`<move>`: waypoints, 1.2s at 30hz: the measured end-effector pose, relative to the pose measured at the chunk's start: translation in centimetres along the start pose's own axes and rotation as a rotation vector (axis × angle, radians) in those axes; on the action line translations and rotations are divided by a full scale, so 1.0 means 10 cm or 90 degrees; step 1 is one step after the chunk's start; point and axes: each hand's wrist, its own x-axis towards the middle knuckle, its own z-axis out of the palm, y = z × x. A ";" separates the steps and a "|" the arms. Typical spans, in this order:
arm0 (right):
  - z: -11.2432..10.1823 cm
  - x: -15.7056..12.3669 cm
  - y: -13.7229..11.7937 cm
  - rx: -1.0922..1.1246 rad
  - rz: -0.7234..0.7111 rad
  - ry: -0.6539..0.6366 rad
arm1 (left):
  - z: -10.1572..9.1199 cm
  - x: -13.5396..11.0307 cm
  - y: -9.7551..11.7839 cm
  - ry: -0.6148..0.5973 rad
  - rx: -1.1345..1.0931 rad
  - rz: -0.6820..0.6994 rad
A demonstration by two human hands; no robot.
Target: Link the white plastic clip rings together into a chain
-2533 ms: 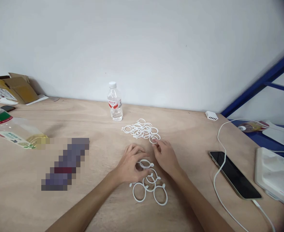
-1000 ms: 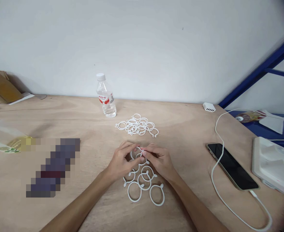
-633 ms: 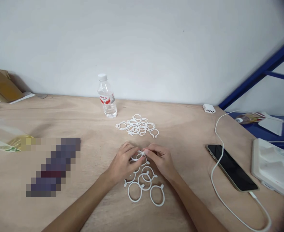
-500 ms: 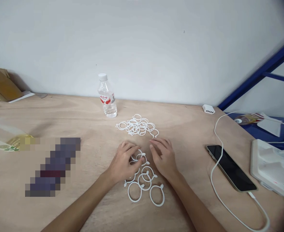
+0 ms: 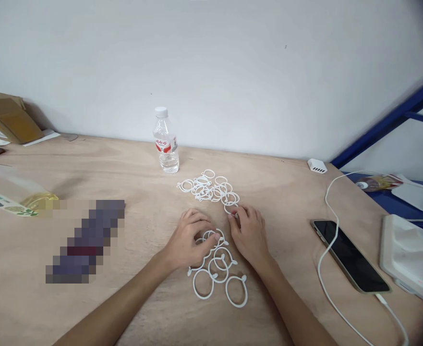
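White curtain rings, each a thin hoop with a small eyelet, lie in two groups on the wooden table [image 5: 142,298]. The far pile of rings [image 5: 206,187] overlaps thickly. At its near right edge, my right hand [image 5: 247,231] pinches a single curtain ring [image 5: 226,208] between thumb and fingertips. My left hand [image 5: 193,238] curves over the upper left of the near group of rings [image 5: 218,269], thumb and index finger apart. Its palm and fingers hide some of those rings. One ring [image 5: 236,291] lies slightly apart at the lower right.
A water bottle [image 5: 167,149] stands behind the far pile. On the right are a phone [image 5: 351,254], its white cable [image 5: 321,274] and a white plastic device [image 5: 409,254]. To the left lie a clear bottle [image 5: 17,192], a pixelated dark item [image 5: 92,240] and a cardboard box [image 5: 15,117].
My right hand has closed on a curtain ring from the far pile and drawn it slightly nearer. My left thumb and index finger have come closer together. The view has shifted a little.
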 end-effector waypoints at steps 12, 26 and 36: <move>-0.03 0.00 0.01 0.276 -0.116 0.010 | 0.04 -0.01 -0.08 -0.001 0.021 -0.033; -0.09 -0.01 -0.12 0.500 -0.076 -0.083 | 0.07 -0.03 -0.18 0.022 -0.042 -0.028; -0.08 0.00 -0.11 0.530 -0.073 -0.098 | 0.05 -0.03 -0.15 0.012 -0.054 -0.033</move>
